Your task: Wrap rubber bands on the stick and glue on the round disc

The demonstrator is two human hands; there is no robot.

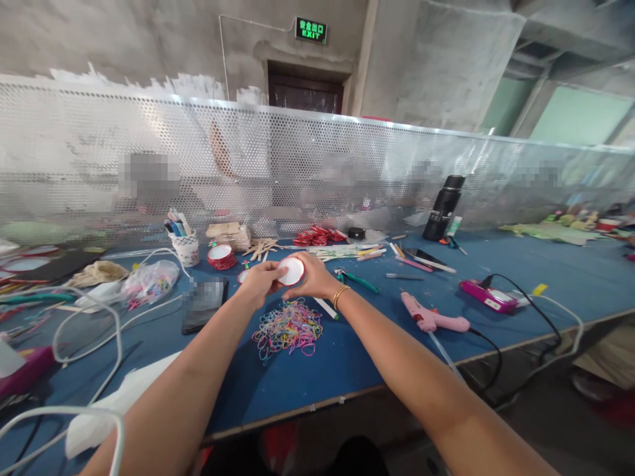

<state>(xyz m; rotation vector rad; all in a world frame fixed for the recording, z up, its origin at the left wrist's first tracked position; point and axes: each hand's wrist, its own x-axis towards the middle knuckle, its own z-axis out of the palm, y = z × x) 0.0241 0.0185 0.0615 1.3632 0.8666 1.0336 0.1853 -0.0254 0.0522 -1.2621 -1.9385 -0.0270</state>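
A small round white disc with a red rim [290, 271] is held up between both hands above the blue table. My left hand [260, 283] pinches its left edge between thumb and fingers. Around its right and upper edge curl the fingers of my right hand [317, 276], which has a gold bracelet at the wrist. Just below the hands lies a loose pile of colourful rubber bands [288, 329]. A stack of similar red-rimmed discs [221, 256] stands behind my left hand.
A pink glue gun [431, 316] and a magenta power strip [489, 296] with cables lie at the right. A black bottle [443, 208] stands at the back. Left are a phone [204, 304], a pen cup [185, 248] and white cables. A perforated metal screen [297, 165] borders the table.
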